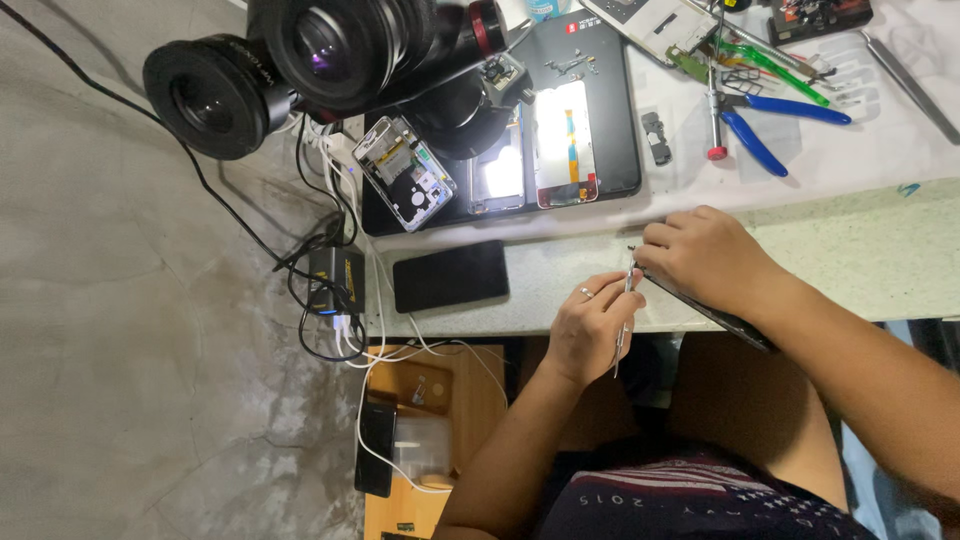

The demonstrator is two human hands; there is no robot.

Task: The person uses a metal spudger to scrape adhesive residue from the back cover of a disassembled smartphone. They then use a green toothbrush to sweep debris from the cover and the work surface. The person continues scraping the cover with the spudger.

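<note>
At the near edge of the pale worktop (840, 250), the left hand (590, 325) pinches slim metal tweezers (624, 320) between closed fingers, their tip up against a thin dark phone panel (715, 315) that the right hand (700, 258) grips, curled over it. A black phone (450, 275) lies near on the left; beyond stand a black mat (610, 120), a microscope (330, 50) and blue-handled pliers (765, 125).

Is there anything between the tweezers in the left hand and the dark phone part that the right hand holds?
Nothing visible: the tweezers tip meets the dark phone part just beside the right hand, left hand below.
</note>
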